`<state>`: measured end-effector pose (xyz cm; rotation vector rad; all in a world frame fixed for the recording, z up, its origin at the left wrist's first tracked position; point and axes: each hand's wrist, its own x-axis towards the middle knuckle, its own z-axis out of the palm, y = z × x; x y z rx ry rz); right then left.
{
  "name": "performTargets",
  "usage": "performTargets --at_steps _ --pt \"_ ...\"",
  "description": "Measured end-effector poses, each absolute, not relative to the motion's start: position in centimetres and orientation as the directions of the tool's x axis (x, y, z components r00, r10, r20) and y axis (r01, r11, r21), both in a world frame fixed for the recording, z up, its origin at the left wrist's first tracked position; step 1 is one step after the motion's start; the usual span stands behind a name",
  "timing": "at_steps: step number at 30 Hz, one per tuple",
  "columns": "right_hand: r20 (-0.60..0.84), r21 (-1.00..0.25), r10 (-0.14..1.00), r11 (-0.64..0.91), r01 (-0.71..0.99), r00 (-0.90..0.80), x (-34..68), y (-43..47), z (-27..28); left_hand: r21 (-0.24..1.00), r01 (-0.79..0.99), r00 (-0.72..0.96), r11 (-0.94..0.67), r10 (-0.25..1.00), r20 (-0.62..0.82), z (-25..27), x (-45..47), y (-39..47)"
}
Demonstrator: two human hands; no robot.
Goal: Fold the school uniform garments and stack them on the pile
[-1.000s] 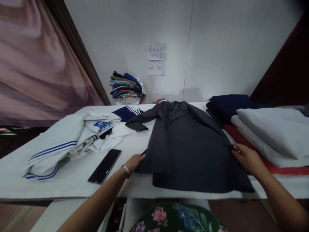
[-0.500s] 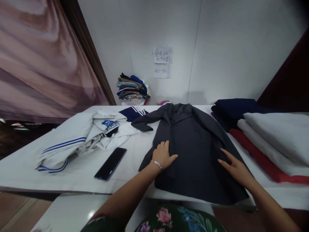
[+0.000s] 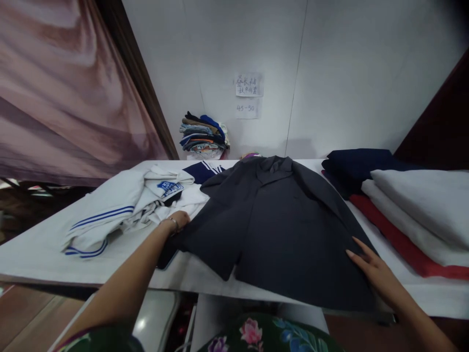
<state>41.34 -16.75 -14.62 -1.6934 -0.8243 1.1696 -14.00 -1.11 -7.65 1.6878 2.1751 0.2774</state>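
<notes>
A dark grey jacket [image 3: 286, 230] lies spread on the white table, collar at the far side and hem toward me. My left hand [image 3: 180, 221] is closed on the edge of its left front panel, which is drawn out to the left. Under that hand and forearm, a black phone [image 3: 166, 256] is mostly covered. My right hand [image 3: 370, 264] rests on the jacket's lower right side, thumb and fingers apart. To the left of the jacket, a crumpled white garment with blue stripes [image 3: 106, 210] lies on the table.
Folded white cloth [image 3: 421, 205], a red piece [image 3: 384, 230] and navy cloth [image 3: 359, 164] are stacked at the right. A pile of folded clothes [image 3: 203, 134] stands by the wall at the back. Navy fabric with white stripes [image 3: 200, 171] lies behind the white garment.
My left hand has moved left from the middle of the jacket, and the left front panel is now spread outward, partly over the phone. My right hand has shifted slightly right and nearer.
</notes>
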Motion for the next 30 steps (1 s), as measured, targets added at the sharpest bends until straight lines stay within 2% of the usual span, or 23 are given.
performTargets --at_steps 4,8,12,14,16,19,21,27,30 --pt "-0.368 -0.907 0.872 -0.413 0.081 0.324 41.6 -16.2 -15.0 0.241 0.943 -0.212 0.231 0.972 -0.102 -8.6 -11.9 -1.4" --pt "-0.36 -0.909 0.882 -0.404 0.096 0.302 41.1 -15.6 -14.8 0.102 0.991 -0.086 0.083 0.996 0.024 -8.1 -8.1 -1.5" --pt "-0.25 -0.946 0.924 -0.296 0.128 0.291 39.9 -15.4 -14.2 0.192 0.958 0.192 -0.214 0.973 0.129 -10.1 -2.9 -2.3" --pt "-0.184 -0.94 0.926 -0.263 0.217 0.329 40.2 -15.2 -14.1 0.199 0.913 0.334 -0.357 0.932 0.143 -12.1 -0.3 -2.8" --pt "-0.071 -0.909 0.926 -0.213 0.358 0.371 41.4 -14.7 -14.4 0.152 0.888 0.415 -0.433 0.899 0.137 -14.0 1.5 -3.4" --pt "0.18 -0.765 0.899 -0.127 0.631 0.399 44.4 -13.5 -15.3 0.092 0.887 0.44 -0.453 0.888 0.131 -15.6 2.6 -3.7" --pt "0.258 -0.623 0.9 -0.123 0.772 0.352 45.9 -12.4 -16.0 0.088 0.885 0.442 -0.456 0.886 0.141 -15.9 2.5 -3.6" --pt "0.058 -0.139 0.959 -0.268 0.953 0.278 46.0 -9.7 -16.4 0.11 0.89 0.427 -0.443 0.893 0.145 -15.9 1.9 -3.4" --pt "-0.022 -0.046 0.958 -0.285 0.957 0.284 45.6 -8.4 -15.5 0.125 0.885 0.429 -0.448 0.89 0.154 -16.0 1.9 -3.4"
